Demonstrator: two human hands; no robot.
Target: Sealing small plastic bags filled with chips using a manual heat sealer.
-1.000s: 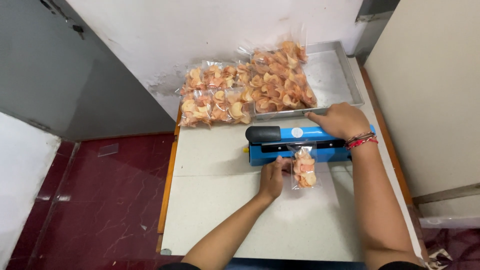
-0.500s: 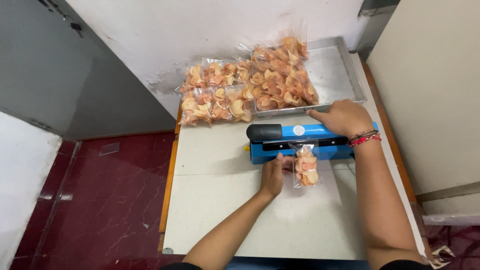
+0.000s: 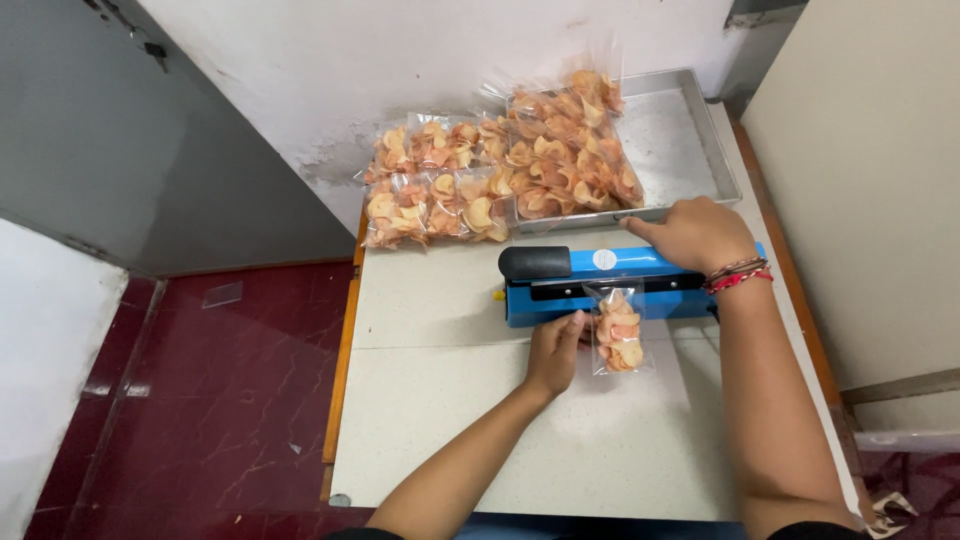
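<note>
Small clear bag of chips (image 3: 619,340) under blue sealer (image 3: 620,285) on table (image 3: 450,400). Left hand (image 3: 556,352) pinching bag edge; right hand (image 3: 695,235) flat on bar. Probably light, crinkly, fragile; best held by edge.

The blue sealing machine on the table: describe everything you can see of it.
The sealing machine is a long, low blue box, seemingly painted metal, with a black knob-like handle at its left end and a round white sticker on its top arm. It lies crosswise on the pale table, just in front of a metal tray. The right hand presses on the arm. A small clear bag of chips pokes out from under the arm, steadied by the left hand.
</note>
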